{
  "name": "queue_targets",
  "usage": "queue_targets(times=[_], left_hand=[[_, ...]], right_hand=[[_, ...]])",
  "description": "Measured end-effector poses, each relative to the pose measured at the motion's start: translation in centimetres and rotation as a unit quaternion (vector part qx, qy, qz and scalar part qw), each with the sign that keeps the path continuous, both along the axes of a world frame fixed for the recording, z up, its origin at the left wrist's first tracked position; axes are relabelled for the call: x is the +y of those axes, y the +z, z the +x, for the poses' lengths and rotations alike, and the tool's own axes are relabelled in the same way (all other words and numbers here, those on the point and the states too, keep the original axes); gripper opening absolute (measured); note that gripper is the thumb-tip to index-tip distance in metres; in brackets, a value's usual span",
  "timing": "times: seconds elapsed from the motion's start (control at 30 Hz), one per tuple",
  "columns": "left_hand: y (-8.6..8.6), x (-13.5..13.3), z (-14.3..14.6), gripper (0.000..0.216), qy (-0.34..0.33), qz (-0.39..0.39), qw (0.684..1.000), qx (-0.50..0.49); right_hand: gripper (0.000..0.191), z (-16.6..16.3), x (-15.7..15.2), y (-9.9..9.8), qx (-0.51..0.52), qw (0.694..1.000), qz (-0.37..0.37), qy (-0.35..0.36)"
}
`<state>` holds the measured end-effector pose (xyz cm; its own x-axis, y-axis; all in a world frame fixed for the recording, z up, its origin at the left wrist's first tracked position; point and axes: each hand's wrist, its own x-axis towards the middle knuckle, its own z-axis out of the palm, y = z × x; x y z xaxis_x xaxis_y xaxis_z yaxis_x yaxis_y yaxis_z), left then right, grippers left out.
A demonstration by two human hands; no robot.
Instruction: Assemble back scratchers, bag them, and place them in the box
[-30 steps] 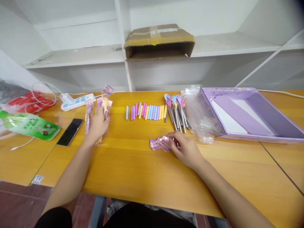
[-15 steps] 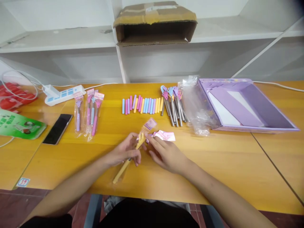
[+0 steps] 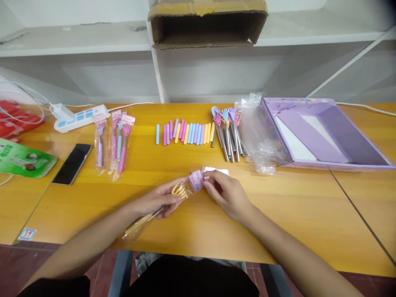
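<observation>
A yellow hand-shaped back scratcher (image 3: 179, 191) lies in a clear plastic sleeve, its yellow handle (image 3: 139, 225) pointing down to the left. My left hand (image 3: 162, 200) is closed around it just below the head. At the sleeve's top end is a purple printed header card (image 3: 196, 180). With thumb and finger together, my right hand (image 3: 227, 194) pinches the right edge of this card. Behind my right fingers, a white and pink paper piece (image 3: 219, 170) on the table is partly hidden.
Bagged back scratchers (image 3: 119, 142) lie left, beside a phone (image 3: 72, 163) and power strip (image 3: 82, 118). Coloured handle tubes (image 3: 185, 133) form a row before unbagged scratchers (image 3: 229, 136), clear sleeves (image 3: 256, 136) and a purple box (image 3: 365, 140). A cardboard box (image 3: 207, 29) sits on the shelf.
The bagged scratcher has tilted flatter and its handle end has swung left. The header card now shows its purple face, and my right fingers have moved from beside the scratcher's head to its edge.
</observation>
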<state>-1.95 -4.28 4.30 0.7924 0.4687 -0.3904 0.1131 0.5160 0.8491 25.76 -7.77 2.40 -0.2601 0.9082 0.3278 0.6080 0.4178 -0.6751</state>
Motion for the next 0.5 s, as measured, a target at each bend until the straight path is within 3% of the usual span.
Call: queue_targets(times=[0.1, 0.23, 0.37, 0.5], left_hand=[[0.1, -0.1, 0.0, 0.086, -0.024, 0.004, 1.0, 0.017], [0.1, 0.0, 0.0, 0.077, -0.033, 0.004, 0.999, 0.026], [-0.1, 0.4, -0.2, 0.064, 0.01, -0.002, 1.0, 0.016], [-1.0, 1.0, -0.5, 0.055, 0.05, -0.02, 0.998, -0.025]], right_hand=[[0.019, 0.1, 0.2, 0.6, 0.087, 0.995, -0.052, 0.003], [0.027, 2.0, 0.8, 1.4, 0.107, 0.989, -0.104, -0.02], [0.034, 4.9, 1.9, 1.5, 0.054, 0.99, -0.107, -0.067], [0.036, 6.0, 2.5, 0.8, -0.057, 0.992, -0.113, -0.023]])
